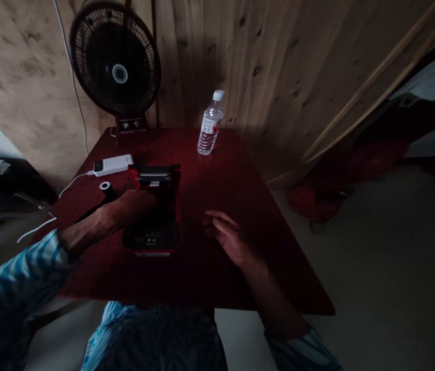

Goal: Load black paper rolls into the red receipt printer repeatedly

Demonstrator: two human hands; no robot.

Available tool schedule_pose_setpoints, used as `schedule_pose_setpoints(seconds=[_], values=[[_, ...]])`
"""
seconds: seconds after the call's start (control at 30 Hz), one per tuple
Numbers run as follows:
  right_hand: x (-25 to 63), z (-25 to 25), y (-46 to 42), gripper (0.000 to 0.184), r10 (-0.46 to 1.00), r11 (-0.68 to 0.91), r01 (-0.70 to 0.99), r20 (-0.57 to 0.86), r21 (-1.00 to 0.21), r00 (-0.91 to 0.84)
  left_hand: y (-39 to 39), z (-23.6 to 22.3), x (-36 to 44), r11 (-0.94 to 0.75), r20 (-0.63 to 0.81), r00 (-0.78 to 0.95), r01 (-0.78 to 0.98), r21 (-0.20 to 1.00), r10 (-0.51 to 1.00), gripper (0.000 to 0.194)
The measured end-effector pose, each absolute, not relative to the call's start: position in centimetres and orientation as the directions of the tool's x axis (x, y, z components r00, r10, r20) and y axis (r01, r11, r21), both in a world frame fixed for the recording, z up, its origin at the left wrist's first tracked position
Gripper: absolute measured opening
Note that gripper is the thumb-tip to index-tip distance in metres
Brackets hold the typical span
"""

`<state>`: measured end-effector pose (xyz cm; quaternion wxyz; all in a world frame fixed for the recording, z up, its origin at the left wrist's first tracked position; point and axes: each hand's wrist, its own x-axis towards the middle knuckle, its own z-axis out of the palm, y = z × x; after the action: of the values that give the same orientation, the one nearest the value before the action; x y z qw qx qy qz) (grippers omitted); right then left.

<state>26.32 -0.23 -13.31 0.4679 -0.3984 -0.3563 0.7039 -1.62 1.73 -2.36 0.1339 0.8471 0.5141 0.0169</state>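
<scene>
A small red and black printer stands on the dark red table with its lid raised at the back. My left hand reaches over its left side into the dark inside, and its fingers are lost in shadow. To the right of the printer, my right hand is held apart from it with nothing in it, its fingers loosely stretched out and slightly curled. Beside my left wrist lies a dark roll with a white end, partly covered by the forearm.
Behind the roll lies a white power bank with a white cable plugged in. A black fan stands at the back left, against the wooden wall. A clear plastic bottle is upright near the table's back edge.
</scene>
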Motion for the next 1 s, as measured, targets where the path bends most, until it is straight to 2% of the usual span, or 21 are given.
schedule_pose_setpoints(seconds=[0.07,0.17,0.23,0.43,0.67,0.73,0.8,0.9,1.0], values=[[26.3,-13.4,-0.2,0.036,0.943,-0.308,-0.39,-0.225,-0.868,-0.244,0.5,-1.8,-2.7,-0.444,-0.068,0.487,0.838,0.317,0.871,0.029],[26.3,-13.6,-0.1,0.036,0.945,-0.309,-0.421,-0.225,-0.853,-0.238,-2.1,-1.8,-3.9,-0.452,0.037,0.506,0.733,0.508,0.862,0.032],[26.3,-13.7,0.1,0.037,0.947,-0.31,-0.435,-0.232,-0.845,-0.223,-3.5,-2.5,-3.9,-0.492,0.115,0.526,0.665,0.562,0.842,0.036],[26.4,-14.4,0.1,0.042,0.96,-0.276,-0.445,-0.224,-0.852,-0.165,-4.5,-4.3,-2.6,-0.584,0.318,0.491,0.643,0.496,0.811,0.031],[25.5,-13.5,0.1,0.038,0.981,-0.174,-0.321,-0.138,-0.931,-0.133,-7.0,-4.1,-2.7,-0.688,0.424,0.558,0.673,0.273,0.714,0.026],[24.3,-11.7,1.0,0.038,0.993,-0.073,-0.221,-0.05,-0.973,-0.108,-7.8,-4.1,-2.6,-0.697,0.446,0.564,0.68,0.227,0.695,0.028],[22.8,-9.4,2.5,0.041,0.988,0.098,-0.09,0.108,-0.991,-0.109,-8.5,-4.2,-2.4,-0.696,0.469,0.558,0.691,0.193,0.684,0.027],[20.4,-5.9,5.1,0.05,0.928,0.345,0.073,0.328,-0.936,-0.175,-9.3,-4.5,-2.3,-0.692,0.514,0.541,0.706,0.154,0.666,0.027],[18.7,-3.9,6.4,0.053,0.858,0.488,0.164,0.437,-0.858,-0.269,-9.8,-5.2,-2.3,-0.692,0.539,0.529,0.707,0.147,0.655,0.026]])
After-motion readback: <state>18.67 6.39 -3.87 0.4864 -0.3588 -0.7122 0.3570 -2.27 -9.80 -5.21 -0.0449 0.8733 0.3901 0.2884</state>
